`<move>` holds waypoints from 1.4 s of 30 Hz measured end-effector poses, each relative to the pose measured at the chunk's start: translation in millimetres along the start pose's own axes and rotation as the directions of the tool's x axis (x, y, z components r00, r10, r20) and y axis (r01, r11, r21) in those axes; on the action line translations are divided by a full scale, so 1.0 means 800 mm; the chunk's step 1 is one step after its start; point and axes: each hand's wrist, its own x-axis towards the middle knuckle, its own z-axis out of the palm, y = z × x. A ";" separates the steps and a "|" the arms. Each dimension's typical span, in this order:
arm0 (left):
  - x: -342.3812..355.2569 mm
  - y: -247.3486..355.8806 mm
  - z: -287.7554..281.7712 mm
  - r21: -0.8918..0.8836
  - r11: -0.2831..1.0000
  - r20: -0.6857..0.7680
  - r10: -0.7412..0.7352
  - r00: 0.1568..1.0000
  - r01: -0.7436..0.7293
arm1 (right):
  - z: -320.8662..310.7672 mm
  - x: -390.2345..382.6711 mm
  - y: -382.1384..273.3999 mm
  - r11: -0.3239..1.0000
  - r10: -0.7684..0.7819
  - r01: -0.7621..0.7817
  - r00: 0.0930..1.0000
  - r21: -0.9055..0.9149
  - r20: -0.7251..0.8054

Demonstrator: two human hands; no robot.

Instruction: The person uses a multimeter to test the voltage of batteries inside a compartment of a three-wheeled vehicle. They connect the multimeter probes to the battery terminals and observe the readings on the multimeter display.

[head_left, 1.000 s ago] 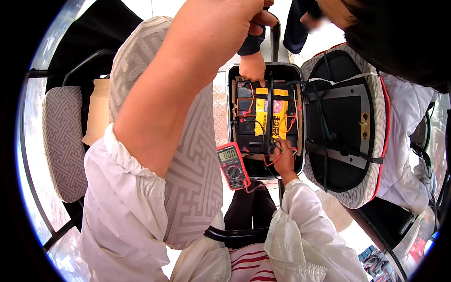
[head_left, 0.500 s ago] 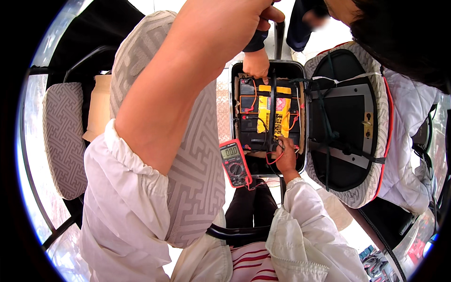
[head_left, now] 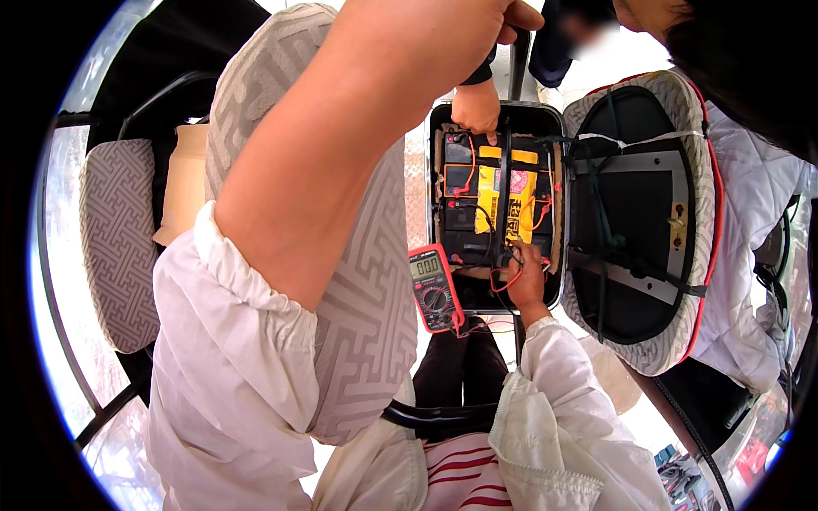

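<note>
My right hand (head_left: 528, 277) is closed around a red multimeter test lead (head_left: 508, 284), at the near edge of a battery pack (head_left: 461, 186). The probe tip is hidden by my fingers. A red multimeter (head_left: 435, 289) with a lit display leans beside the near left corner of the black battery box (head_left: 487, 298). My left arm crosses the view to the top edge. There my left hand (head_left: 518, 19) shows only curled fingers, and what they grip is out of sight. Another person's hand (head_left: 475, 109) points down onto the far end of the pack.
A padded, patterned seat lid (head_left: 635, 221) is tipped to the right of the box. Left of it stands a long patterned cushion (head_left: 362, 289), with cardboard (head_left: 183, 187) behind. A white quilted cover (head_left: 733, 247) hangs at right. The other person's head leans in at upper right.
The view has shifted slightly, so the box and multimeter sit a little farther right and up. My right hand keeps its grip on the test lead; the other person's hand stays over the pack.
</note>
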 end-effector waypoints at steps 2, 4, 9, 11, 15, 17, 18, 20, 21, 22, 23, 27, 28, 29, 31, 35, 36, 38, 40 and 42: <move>-0.012 0.010 0.010 0.018 1.000 -0.015 0.008 1.000 -0.008 | -0.001 0.000 0.004 1.000 -0.003 0.003 1.000 -0.009 -0.003; -0.018 0.018 0.016 0.040 0.999 -0.034 0.015 0.999 -0.014 | -0.002 0.000 0.006 1.000 -0.004 0.004 1.000 -0.022 -0.003; -0.017 0.014 0.009 0.025 0.999 -0.002 0.043 0.999 -0.043 | -0.001 0.001 0.005 0.999 0.000 0.000 1.000 -0.037 -0.007; -0.013 0.027 0.019 0.069 0.996 -0.083 -0.043 0.996 0.048 | 0.000 0.002 0.001 0.999 -0.011 0.010 1.000 -0.048 -0.017; -0.013 0.027 0.018 0.023 0.998 -0.117 -0.054 0.992 0.057 | 0.006 0.031 -0.018 0.993 0.068 -0.060 0.995 0.101 -0.078; -0.006 0.029 0.018 0.014 0.994 -0.177 -0.104 0.979 0.108 | 0.010 0.067 -0.040 0.990 -0.104 0.120 0.976 0.079 -0.190; -0.007 0.029 0.016 -0.007 0.994 -0.185 -0.105 0.977 0.106 | 0.014 0.090 -0.058 0.982 -0.098 0.121 0.982 0.143 -0.161; -0.010 0.025 0.012 -0.041 0.999 -0.143 -0.026 0.989 0.020 | 0.028 0.139 -0.068 0.983 -0.139 0.150 0.985 0.105 -0.105; -0.013 0.025 0.009 -0.055 0.998 -0.127 0.014 0.992 -0.021 | 0.035 0.160 -0.074 0.982 -0.160 0.166 0.984 0.093 -0.073; -0.013 0.023 0.008 -0.055 0.998 -0.133 0.009 0.991 -0.017 | 0.041 0.178 -0.074 0.983 -0.181 0.183 0.982 0.026 -0.052; -0.013 0.022 0.008 -0.053 0.999 -0.138 0.003 0.990 -0.011 | 0.046 0.195 -0.075 0.979 -0.201 0.200 0.979 -0.041 -0.030; -0.012 0.022 0.016 -0.031 0.999 -0.146 0.007 0.989 -0.012 | 0.057 0.237 -0.054 0.963 -0.222 0.220 0.975 -0.158 0.006; -0.017 0.023 0.015 0.002 1.000 -0.159 0.024 0.987 -0.024 | 0.063 0.239 -0.063 0.967 -0.140 0.158 0.985 -0.200 0.102; -0.020 0.023 0.012 0.001 1.000 -0.153 0.025 0.988 -0.025 | 0.067 0.238 -0.069 0.969 -0.126 0.147 0.986 -0.200 0.112; -0.021 0.023 0.005 -0.040 0.999 -0.118 0.017 0.993 -0.022 | 0.069 0.238 -0.076 0.970 -0.095 0.120 0.988 -0.212 0.124; -0.016 0.036 0.008 -0.102 0.984 -0.131 -0.156 0.979 0.144 | 0.065 0.233 -0.086 0.959 -0.053 0.106 0.978 -0.263 0.203; -0.013 0.039 0.009 -0.086 0.976 -0.155 -0.212 0.965 0.200 | 0.065 0.231 -0.090 0.954 -0.036 0.104 0.971 -0.280 0.236; -0.009 0.047 0.012 -0.066 0.967 -0.164 -0.255 0.953 0.247 | 0.059 0.235 -0.085 0.938 -0.052 0.120 0.976 -0.326 0.210; -0.010 0.049 0.013 -0.042 0.968 -0.158 -0.251 0.955 0.248 | 0.057 0.235 -0.086 0.931 -0.051 0.124 0.976 -0.344 0.213; -0.010 0.045 0.011 -0.015 0.970 -0.163 -0.241 0.957 0.242 | 0.058 0.229 -0.092 0.935 -0.031 0.114 0.969 -0.335 0.244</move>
